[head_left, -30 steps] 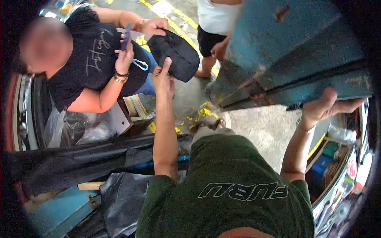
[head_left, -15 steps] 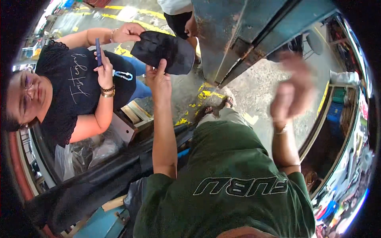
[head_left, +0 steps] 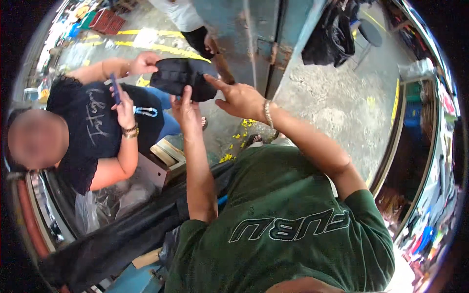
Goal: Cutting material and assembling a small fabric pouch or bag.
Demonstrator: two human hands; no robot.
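Observation:
A black fabric pouch is held up in the middle of the view. My left hand grips its lower edge from below. My right hand is at the pouch's right side, fingers spread, with the index fingertip touching the fabric. A seated person in a black top holds the pouch's left end with one hand. That person's other hand holds a thin blue object upright.
A blue metal door stands just behind the pouch. Beside it stands a person in a white top. A dark bag lies on the concrete floor. A wooden box and black plastic sheeting are at lower left.
My right hand has come down from the blue door on the right and now reaches the pouch. My left hand stays on the pouch. The view has tilted.

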